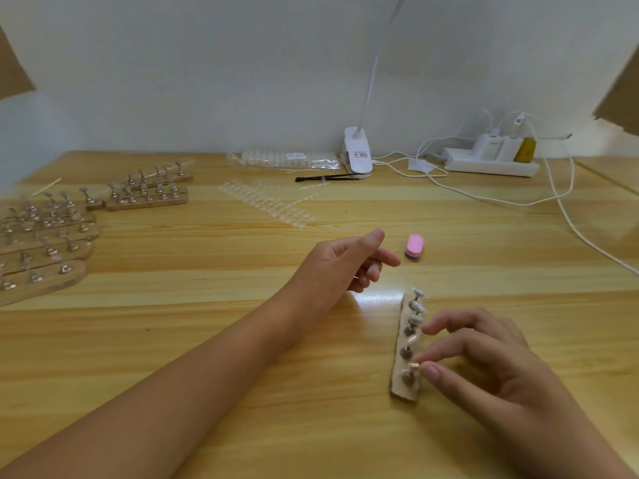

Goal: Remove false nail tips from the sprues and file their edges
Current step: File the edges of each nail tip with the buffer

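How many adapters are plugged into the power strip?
3, in a row on the power strip: a white adapter at left, a second white adapter beside it, a yellow adapter rightmost. None seems hidden.

The left hand (349, 261) and the right hand (484, 361) are seen bare. Both forearms (207, 375) are left uncovered as far as the frame's edge. The nails are kept short and plain, as is shown by the right thumbnail (430, 372).
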Tool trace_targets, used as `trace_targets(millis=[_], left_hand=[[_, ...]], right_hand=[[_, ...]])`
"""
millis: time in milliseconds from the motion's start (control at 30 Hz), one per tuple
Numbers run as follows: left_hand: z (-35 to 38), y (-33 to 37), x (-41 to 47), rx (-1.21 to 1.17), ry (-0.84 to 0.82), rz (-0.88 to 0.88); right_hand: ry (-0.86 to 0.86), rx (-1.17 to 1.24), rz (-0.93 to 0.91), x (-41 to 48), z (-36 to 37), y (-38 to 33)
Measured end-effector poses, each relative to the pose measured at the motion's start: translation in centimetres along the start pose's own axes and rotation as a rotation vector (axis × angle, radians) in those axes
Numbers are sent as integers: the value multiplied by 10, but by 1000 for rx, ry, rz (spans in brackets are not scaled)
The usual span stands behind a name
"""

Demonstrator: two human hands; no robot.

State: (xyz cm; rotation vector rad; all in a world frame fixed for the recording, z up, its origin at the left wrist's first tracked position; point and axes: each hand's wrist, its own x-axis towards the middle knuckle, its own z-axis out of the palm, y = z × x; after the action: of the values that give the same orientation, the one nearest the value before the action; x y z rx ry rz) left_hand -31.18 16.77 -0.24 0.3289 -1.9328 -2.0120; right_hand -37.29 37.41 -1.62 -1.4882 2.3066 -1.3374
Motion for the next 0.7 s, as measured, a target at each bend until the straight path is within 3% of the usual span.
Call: trace_targets(millis=[133, 300, 467, 567, 633, 700], left_hand=[[1, 0, 0, -9, 17, 3], [1, 2, -1, -30, 49, 10], [-1, 5, -2, -18, 105, 32], [-3, 3, -1, -27, 143, 45], [-3, 2, 1, -35, 173, 39], [-3, 0, 4, -63, 208, 27]], right_hand=[[22, -151, 3, -2, 0, 2], [40, -657, -90, 3, 12, -6], [-15, -720, -61, 2, -15, 2], [-94, -732, 127, -9, -57, 18], [15, -790, 55, -21, -88, 43], [-51, -791, 101, -31, -116, 56]])
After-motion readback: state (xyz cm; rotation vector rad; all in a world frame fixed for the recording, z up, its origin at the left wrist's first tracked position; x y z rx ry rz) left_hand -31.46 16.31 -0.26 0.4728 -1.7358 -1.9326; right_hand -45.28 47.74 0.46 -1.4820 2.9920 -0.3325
